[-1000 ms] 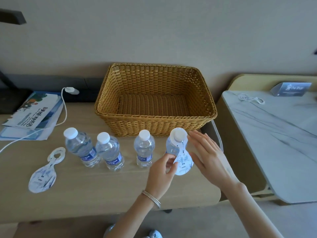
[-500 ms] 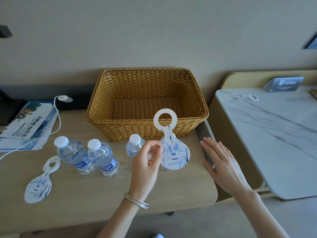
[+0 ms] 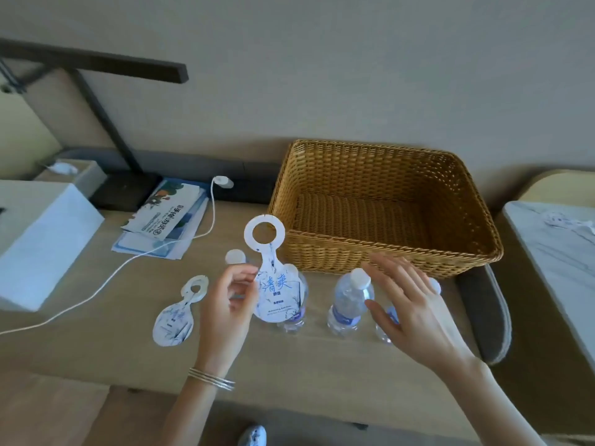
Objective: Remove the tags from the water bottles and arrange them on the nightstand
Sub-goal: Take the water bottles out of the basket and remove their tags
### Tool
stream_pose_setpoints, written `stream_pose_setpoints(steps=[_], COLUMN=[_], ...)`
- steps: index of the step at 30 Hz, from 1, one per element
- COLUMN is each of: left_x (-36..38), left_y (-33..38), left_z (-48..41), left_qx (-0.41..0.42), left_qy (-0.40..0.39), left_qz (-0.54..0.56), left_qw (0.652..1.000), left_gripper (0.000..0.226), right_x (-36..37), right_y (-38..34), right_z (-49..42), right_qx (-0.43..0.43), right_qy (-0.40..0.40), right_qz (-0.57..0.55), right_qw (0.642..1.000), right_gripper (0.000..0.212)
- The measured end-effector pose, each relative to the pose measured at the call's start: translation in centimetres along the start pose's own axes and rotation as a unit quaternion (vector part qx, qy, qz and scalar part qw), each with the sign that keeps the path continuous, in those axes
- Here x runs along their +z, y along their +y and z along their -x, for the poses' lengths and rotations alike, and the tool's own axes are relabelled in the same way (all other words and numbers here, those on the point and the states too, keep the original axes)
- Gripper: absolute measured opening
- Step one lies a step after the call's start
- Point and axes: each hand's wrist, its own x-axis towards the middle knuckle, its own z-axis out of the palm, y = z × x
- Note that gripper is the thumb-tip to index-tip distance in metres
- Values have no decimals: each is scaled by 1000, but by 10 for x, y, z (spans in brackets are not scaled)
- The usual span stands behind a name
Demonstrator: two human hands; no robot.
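My left hand (image 3: 228,304) pinches a white paper tag (image 3: 273,278) with blue writing and a ring hole, held upright above the wooden table (image 3: 96,342). Behind the tag and my fingers stand two small water bottles, one showing only its cap (image 3: 235,256), the other (image 3: 297,313) mostly covered. A third bottle (image 3: 349,304) stands in the open, cap bare. My right hand (image 3: 415,313) hovers open, fingers spread, in front of a fourth bottle (image 3: 386,329) that it largely hides. Another removed tag (image 3: 180,313) lies flat on the table to the left.
An empty wicker basket (image 3: 383,255) sits behind the bottles. Leaflets (image 3: 167,217) and a white cable (image 3: 128,262) lie at the back left beside a white box (image 3: 38,239) and a black lamp base (image 3: 125,191). A marble-topped stand (image 3: 553,259) is at the right.
The tag came off the rightmost bottle's neck in my left hand and was carried left over the other bottles. The view swung left. My right hand stayed open near the bottles.
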Motion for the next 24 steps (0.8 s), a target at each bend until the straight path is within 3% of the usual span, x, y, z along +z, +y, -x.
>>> stream_pose_setpoints(steps=[12,24], left_x=[-130,-127], left_y=[-119,-237], left_z=[-40,-59], left_qx=[-102,-181], left_qy=[56,0], left_qz=[-124,-257], left_qw=[985,949], left_gripper=[26,16], right_x=[78,112], right_y=[-109,-148], right_z=[-80,-87], right_qx=[-68,-20], right_qy=[-2,-11], right_qz=[-30,-8], right_qw=[997,1000], right_gripper=[38,38])
